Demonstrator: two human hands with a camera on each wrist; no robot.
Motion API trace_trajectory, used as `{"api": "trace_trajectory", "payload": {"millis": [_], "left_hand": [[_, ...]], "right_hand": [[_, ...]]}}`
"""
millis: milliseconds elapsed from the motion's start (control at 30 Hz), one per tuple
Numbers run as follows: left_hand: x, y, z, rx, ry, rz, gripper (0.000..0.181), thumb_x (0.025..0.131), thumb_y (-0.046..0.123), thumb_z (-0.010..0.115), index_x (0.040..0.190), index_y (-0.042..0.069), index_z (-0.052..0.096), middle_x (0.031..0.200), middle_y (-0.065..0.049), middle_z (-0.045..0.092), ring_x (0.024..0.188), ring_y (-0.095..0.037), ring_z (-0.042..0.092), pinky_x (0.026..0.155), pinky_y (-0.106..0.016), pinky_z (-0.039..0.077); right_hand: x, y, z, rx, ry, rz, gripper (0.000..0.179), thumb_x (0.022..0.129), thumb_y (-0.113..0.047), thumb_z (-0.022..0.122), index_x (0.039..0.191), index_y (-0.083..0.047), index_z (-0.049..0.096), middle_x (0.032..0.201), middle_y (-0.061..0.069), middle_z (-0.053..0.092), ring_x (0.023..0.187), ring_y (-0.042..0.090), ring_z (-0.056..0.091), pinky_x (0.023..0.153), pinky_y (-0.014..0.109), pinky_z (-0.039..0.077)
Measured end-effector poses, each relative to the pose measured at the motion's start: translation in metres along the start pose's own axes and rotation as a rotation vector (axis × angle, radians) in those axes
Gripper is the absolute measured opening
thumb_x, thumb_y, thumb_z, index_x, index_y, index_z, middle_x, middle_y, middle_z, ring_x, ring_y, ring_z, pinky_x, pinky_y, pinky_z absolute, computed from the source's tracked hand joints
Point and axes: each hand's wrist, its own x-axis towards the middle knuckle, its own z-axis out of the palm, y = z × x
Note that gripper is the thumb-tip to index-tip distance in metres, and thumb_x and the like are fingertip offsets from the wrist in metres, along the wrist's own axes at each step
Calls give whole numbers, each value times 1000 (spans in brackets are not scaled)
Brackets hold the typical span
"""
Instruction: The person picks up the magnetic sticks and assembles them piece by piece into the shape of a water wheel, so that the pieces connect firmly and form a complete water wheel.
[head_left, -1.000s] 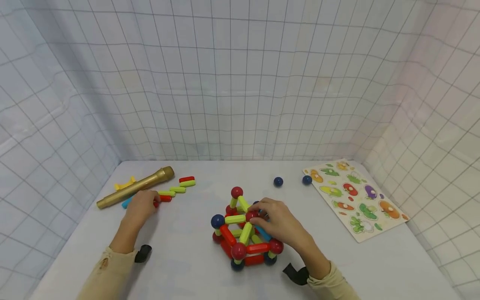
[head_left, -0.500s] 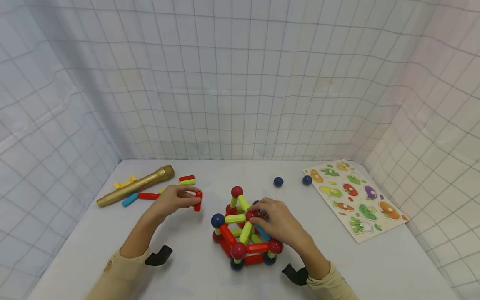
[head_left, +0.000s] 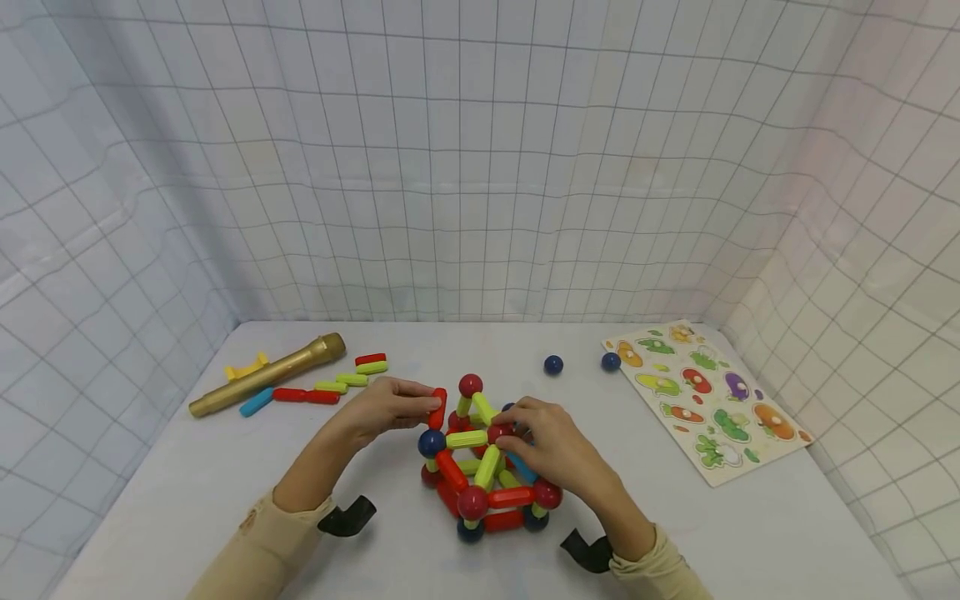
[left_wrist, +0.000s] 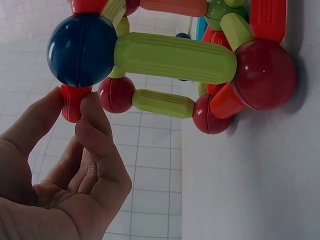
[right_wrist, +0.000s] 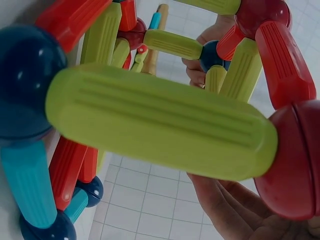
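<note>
A framework of magnetic rods and balls [head_left: 489,471] stands on the table. My left hand [head_left: 386,408] pinches a red magnetic rod [head_left: 439,410] between thumb and fingertips. That rod stands nearly upright right at a navy ball [head_left: 431,442] on the framework's left corner; the left wrist view shows the rod's end [left_wrist: 73,102] close against the ball [left_wrist: 82,50]. My right hand [head_left: 555,446] grips a red ball [head_left: 499,434] at the top of the framework, with several rods meeting there. In the right wrist view a green rod [right_wrist: 160,120] hides part of the right hand.
Loose red rods [head_left: 306,396], green rods [head_left: 352,380] and a blue rod [head_left: 257,402] lie at the left, beside a gold toy microphone [head_left: 270,375] and a yellow piece [head_left: 247,367]. Two navy balls [head_left: 553,365] lie behind. A vegetable puzzle board [head_left: 705,400] lies at right.
My left hand has picked up a red rod from the left pile and carried it right to the framework's navy corner ball. The right hand keeps its grip on the red ball.
</note>
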Motion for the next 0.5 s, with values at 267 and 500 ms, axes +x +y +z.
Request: {"api": "trace_trajectory", "payload": {"millis": [267, 500], "left_hand": [[14, 7, 5, 47, -121, -11, 67, 92, 28, 66, 147, 4, 37, 93, 0, 68, 81, -13, 60, 86, -29, 55], [29, 17, 8, 99, -297, -1, 72, 93, 14, 56, 155, 23, 20, 71, 0, 46, 65, -14, 47, 78, -30, 48]], "right_hand": [[1, 1, 1, -20, -7, -8, 24, 90, -22, 70, 113, -14, 72, 104, -2, 67, 84, 7, 61, 71, 18, 51], [1, 0, 2, -36, -10, 0, 24, 90, -24, 70, 113, -15, 72, 104, -2, 68, 84, 8, 60, 73, 18, 51]]}}
